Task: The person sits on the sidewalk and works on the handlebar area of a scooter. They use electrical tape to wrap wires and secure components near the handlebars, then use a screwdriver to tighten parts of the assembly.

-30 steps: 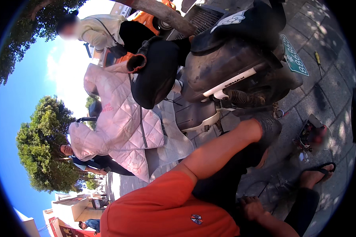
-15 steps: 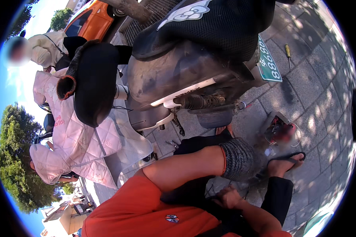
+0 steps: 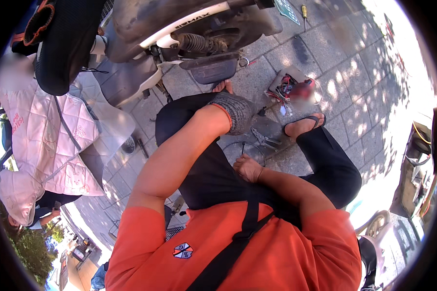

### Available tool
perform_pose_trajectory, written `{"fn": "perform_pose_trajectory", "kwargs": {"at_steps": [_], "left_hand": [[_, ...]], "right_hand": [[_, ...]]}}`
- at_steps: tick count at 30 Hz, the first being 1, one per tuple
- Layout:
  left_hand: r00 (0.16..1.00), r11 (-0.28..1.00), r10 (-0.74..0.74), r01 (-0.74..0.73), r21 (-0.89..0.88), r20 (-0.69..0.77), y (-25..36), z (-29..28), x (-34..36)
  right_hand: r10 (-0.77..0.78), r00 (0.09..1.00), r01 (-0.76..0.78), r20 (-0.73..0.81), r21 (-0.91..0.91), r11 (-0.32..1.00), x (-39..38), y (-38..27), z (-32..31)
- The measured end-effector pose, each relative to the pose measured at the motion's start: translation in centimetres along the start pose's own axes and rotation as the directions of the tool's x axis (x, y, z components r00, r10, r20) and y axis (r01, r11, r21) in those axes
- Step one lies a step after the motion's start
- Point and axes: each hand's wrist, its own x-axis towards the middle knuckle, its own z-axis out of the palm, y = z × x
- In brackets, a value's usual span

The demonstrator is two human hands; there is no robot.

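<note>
My left hand, in a grey knitted glove with an orange cuff edge, hangs over my dark trouser leg; its fingers are not distinct. My bare right hand is curled closed in front of my lap. A small dark piece stands up beside its knuckles, and a thin black cable loops close by. What lies inside the fist is hidden. On the paving past the gloved hand are metal pliers-like tools. Ahead is a scooter with a dirty rear shock absorber and a dark mudguard.
A grey open box with red and black items stands near my sandalled foot. Farther off lies a yellow-handled screwdriver. A pink quilted cover hangs at the left, with people near it. A small round container sits on the paving.
The view has tilted down, so the scooter sits higher and farther left. My right hand and lap show more fully. The gloved hand appears farther left and higher in the picture.
</note>
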Motion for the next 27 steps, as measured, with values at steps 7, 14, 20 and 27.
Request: {"fn": "perform_pose_trajectory", "kwargs": {"at_steps": [7,14,20,27], "left_hand": [[0.972,0.991,-0.008,-0.024,0.13,0.235,1.4,10.3,0.8],[0.861,0.998,-0.057,0.037,-0.05,-0.505,-3.1,1.4,-2.1],[0.862,0.999,-0.039,0.036,-0.017,-0.506,-3.3,2.1,1.2],[0.863,0.994,-0.106,0.091,-0.055,-0.494,-4.2,1.7,-0.1]], "right_hand": [[0.28,0.96,-0.277,0.024,0.251,0.928,1.1,0.2,-2.1],[0.945,0.287,-0.89,-0.155,0.321,0.323,-0.2,12.6,-4.6],[0.978,-0.052,-0.813,-0.203,0.577,0.076,0.9,17.8,-2.0],[0.983,0.029,-0.743,-0.183,0.654,0.144,4.6,19.3,0.5]]}}
